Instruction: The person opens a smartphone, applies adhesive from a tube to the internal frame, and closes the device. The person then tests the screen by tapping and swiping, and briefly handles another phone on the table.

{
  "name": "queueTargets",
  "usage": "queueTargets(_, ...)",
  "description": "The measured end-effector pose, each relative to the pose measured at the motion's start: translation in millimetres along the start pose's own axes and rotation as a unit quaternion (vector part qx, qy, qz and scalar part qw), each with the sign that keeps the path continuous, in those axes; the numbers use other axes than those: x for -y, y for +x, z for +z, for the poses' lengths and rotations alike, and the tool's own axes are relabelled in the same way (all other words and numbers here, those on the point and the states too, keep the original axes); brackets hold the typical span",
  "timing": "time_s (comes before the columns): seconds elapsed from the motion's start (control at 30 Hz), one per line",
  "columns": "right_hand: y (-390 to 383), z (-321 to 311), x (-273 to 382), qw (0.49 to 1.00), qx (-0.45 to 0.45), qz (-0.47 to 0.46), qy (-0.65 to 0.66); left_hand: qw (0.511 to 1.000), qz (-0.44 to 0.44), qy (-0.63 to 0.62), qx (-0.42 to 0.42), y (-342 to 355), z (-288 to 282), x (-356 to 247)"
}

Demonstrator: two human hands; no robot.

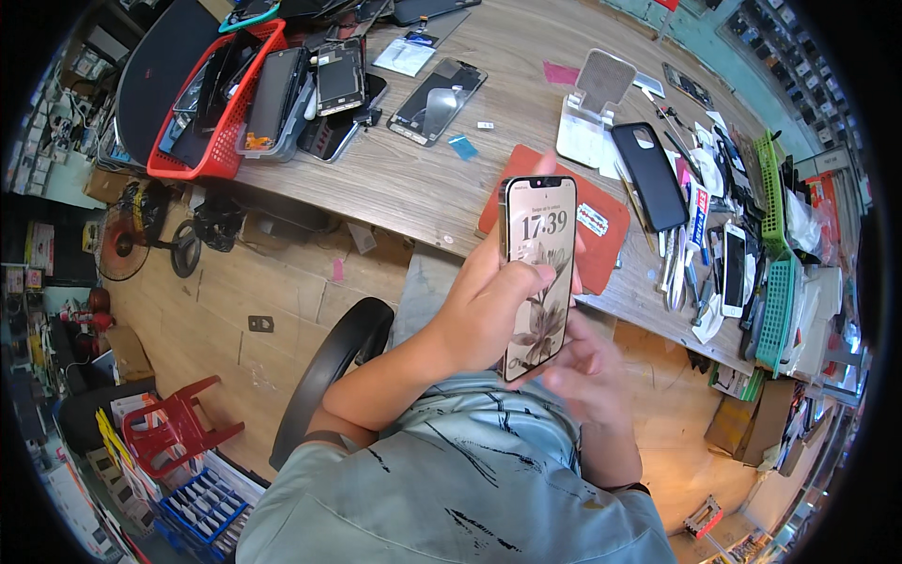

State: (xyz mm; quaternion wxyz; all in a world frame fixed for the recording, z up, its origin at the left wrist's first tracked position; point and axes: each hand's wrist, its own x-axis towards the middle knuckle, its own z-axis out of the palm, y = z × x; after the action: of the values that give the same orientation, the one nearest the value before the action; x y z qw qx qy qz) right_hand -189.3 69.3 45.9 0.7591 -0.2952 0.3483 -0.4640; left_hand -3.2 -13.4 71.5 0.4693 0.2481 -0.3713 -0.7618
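A smartphone [540, 291] with a lit lock screen, showing a clock and a flower picture, is held upright over my lap. My left hand [493, 305] wraps round it from the left, with the thumb lying on the glass and fingertips showing at the far edge. Close to the phone's lower right corner is my right hand [592, 371], slightly blurred, its fingers apart and loosely bent. I see nothing held in it. Behind the phone lies a reddish-brown mat [606, 249] on the table, with a small printed packet [593, 219] on it.
A white phone stand [587, 132] and a black phone case [650, 177] stand beyond the mat. Tools and a white phone [734, 268] crowd the right side near a green basket [776, 310]. Phone parts and a red basket [202, 169] occupy the left. A chair armrest [334, 376] is beside me.
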Motion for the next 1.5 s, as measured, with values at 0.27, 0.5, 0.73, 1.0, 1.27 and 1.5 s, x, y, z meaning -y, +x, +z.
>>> queueTargets(0.27,14.5,-29.7,46.8,0.917,-0.121,-0.288,-0.249,0.989,-0.128,-0.053,0.054,-12.0,5.9,3.1)
queueTargets(0.5,28.3,-14.7,48.3,0.937,-0.089,-0.240,-0.237,0.977,-0.165,-0.110,0.082,-14.4,0.4,17.4)
queueTargets(0.73,39.1,-11.3,65.7,0.873,-0.010,-0.284,-0.397,0.978,-0.169,-0.032,0.121,-26.2,-4.7,12.3)
queueTargets(1.0,34.7,2.8,61.3,0.887,0.049,-0.238,-0.393,0.960,-0.237,0.090,0.117,-32.6,1.9,6.7)
queueTargets(1.27,27.1,12.1,57.3,0.929,-0.014,-0.182,-0.322,0.960,-0.206,0.124,0.141,-34.5,2.2,5.4)
queueTargets(1.5,29.5,16.7,56.2,0.930,-0.034,-0.191,-0.311,0.965,-0.175,0.118,0.157,-35.1,1.4,8.9)
